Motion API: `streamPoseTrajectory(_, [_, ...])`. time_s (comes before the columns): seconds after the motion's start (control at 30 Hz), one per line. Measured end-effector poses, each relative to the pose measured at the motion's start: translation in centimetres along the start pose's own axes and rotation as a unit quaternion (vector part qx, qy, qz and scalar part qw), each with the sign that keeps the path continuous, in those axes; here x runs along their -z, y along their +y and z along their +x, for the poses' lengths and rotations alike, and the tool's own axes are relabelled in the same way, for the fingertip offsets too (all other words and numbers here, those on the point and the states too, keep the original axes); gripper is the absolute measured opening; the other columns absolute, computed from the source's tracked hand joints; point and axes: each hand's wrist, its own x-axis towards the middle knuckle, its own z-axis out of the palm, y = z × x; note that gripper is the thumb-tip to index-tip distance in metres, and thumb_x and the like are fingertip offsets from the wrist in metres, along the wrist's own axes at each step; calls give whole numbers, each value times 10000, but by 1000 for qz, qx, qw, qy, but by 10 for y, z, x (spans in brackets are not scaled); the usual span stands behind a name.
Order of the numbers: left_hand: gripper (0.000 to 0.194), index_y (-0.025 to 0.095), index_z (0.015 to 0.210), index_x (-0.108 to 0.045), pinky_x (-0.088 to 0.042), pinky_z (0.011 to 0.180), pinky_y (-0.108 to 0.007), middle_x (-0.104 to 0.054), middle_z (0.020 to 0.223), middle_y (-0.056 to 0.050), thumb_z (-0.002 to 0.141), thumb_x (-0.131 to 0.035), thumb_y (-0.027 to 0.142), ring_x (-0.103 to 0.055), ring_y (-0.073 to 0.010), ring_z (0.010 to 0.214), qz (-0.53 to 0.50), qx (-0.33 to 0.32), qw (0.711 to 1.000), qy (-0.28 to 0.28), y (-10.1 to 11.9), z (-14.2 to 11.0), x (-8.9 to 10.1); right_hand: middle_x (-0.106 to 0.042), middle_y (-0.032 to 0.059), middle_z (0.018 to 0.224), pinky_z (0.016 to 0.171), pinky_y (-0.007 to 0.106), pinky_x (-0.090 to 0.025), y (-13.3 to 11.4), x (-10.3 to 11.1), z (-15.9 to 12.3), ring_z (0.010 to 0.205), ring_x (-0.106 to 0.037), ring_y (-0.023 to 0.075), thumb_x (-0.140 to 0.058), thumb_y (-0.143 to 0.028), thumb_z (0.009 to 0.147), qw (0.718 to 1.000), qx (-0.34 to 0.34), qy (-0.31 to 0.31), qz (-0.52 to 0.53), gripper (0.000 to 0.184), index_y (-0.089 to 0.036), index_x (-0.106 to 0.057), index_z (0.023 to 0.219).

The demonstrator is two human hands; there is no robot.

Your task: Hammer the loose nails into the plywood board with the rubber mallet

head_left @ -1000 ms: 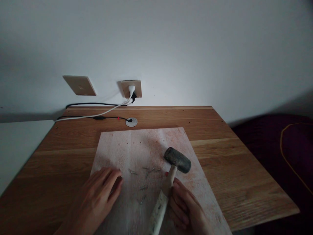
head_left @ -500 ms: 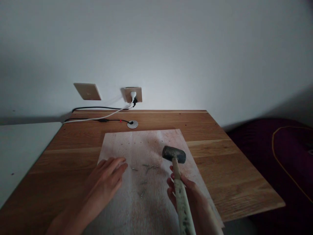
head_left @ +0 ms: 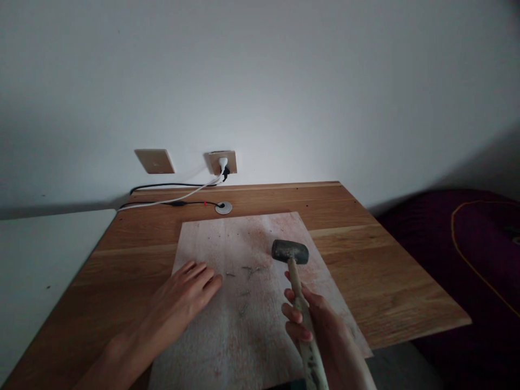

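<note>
A rubber mallet (head_left: 290, 252) with a dark head and a pale, worn handle is held in my right hand (head_left: 320, 319). My fingers are wrapped round the handle, and the head is over the right part of the pale board (head_left: 227, 352). My left hand (head_left: 189, 292) rests at the board's left side, palm down, fingers loosely bent, holding nothing that I can see. Between the two hands several small metal screws or nails (head_left: 254, 270) lie loose on the board. A row of small dark dots (head_left: 238, 233) crosses its far part; holes or heads, I cannot tell.
Under the board is a wooden tabletop (head_left: 390, 287) against a white wall. Black and white cables run along its back to a wall socket (head_left: 227, 162), near a round cable grommet (head_left: 223, 208). A white surface (head_left: 49, 271) adjoins on the left; a dark purple beanbag-like shape (head_left: 430, 233) stands right.
My left hand has moved slightly right over the board. My right fingers have closed more firmly round the mallet handle. The camera view has shifted a little.
</note>
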Motion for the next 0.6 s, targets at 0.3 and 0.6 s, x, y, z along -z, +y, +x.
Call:
streamPoseTrajectory(0.3, [259, 220, 1014, -693, -501, 755, -300, -670, 899, 0, 946, -579, -2, -629, -172, 805, -187, 29, 974, 122, -7, 17, -17, -723, -79, 769, 288, 80, -283, 2, 20, 1, 343, -434, 14, -1037, -413, 715, 998, -31, -17, -47, 880, -301, -518, 1417])
streamPoseTrajectory(0.6, [122, 195, 979, -741, -521, 763, -227, -743, 885, 11, 957, -669, 99, -681, -115, 775, -411, 64, 902, 118, -38, 126, -32, -582, -98, 565, 399, 70, -239, 16, 35, 6, 401, -389, -4, -1035, -488, 725, 997, -12, 0, -72, 751, -239, -681, 1338])
